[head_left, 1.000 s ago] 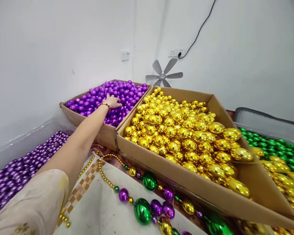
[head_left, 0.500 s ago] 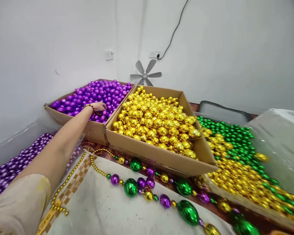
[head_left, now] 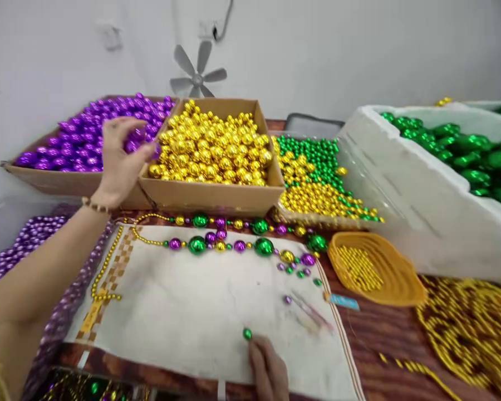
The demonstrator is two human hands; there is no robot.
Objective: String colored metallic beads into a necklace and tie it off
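First, the right hand (head_left: 270, 368), cut off by the lower edge, touches a glossy, round green bead (head_left: 247, 333) over the white cloth (head_left: 192, 295); whether it pinches cannot be told. Any writing on the blue label (head_left: 344, 302) is too blurred to read. Beyond, the left hand (head_left: 123, 159) grasps shiny purple beads (head_left: 134, 145), partly hidden by fingers, before two cardboard boxes (head_left: 212, 199).
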